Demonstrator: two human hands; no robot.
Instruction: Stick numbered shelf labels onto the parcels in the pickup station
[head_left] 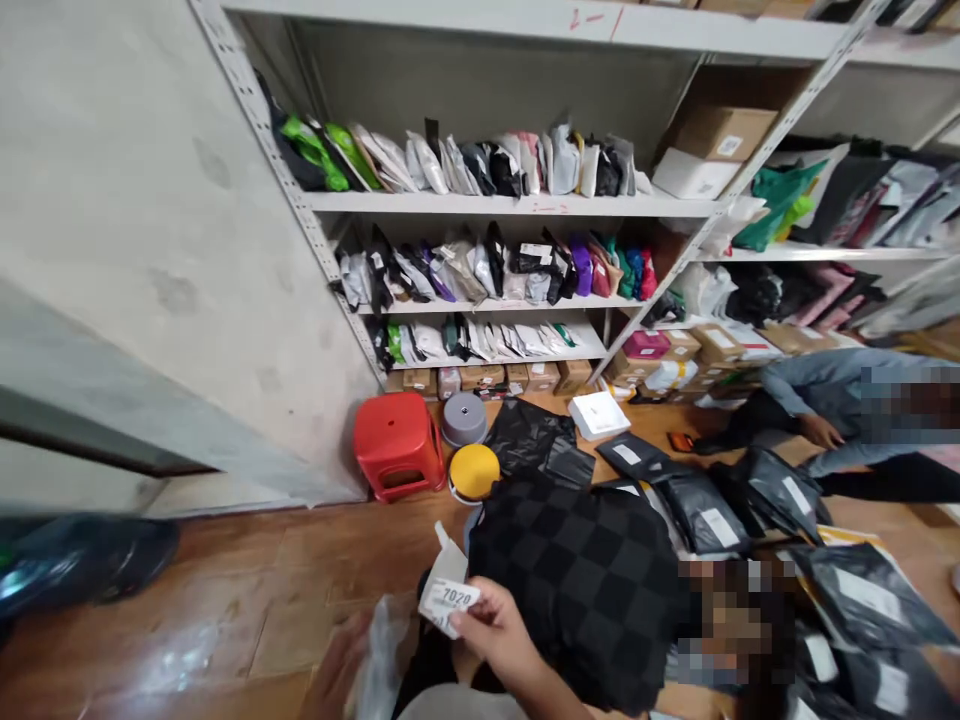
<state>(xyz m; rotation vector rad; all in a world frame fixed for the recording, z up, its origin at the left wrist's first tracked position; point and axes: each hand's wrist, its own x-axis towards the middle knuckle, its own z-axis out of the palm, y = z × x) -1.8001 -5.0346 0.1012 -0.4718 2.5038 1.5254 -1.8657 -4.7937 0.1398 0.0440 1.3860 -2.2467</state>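
Note:
My right hand (pixel 495 630) is closed in a pinch on a small white label slip (pixel 448 596) printed with "7020". My left hand (pixel 339 665) sits at the bottom edge, blurred, its fingers against a clear plastic bag (pixel 384 655); whether it grips the bag is unclear. Just beyond my hands a person in a black checked top (pixel 585 580) crouches low over the floor.
Grey metal shelves (pixel 517 205) hold several rows of packed mailer bags and boxes. A red stool (pixel 397 440), a grey stool (pixel 463 418) and a yellow stool (pixel 474 472) stand by the wall. Black parcels (pixel 705 500) litter the wooden floor. Another person's sleeve (pixel 825 385) reaches in at right.

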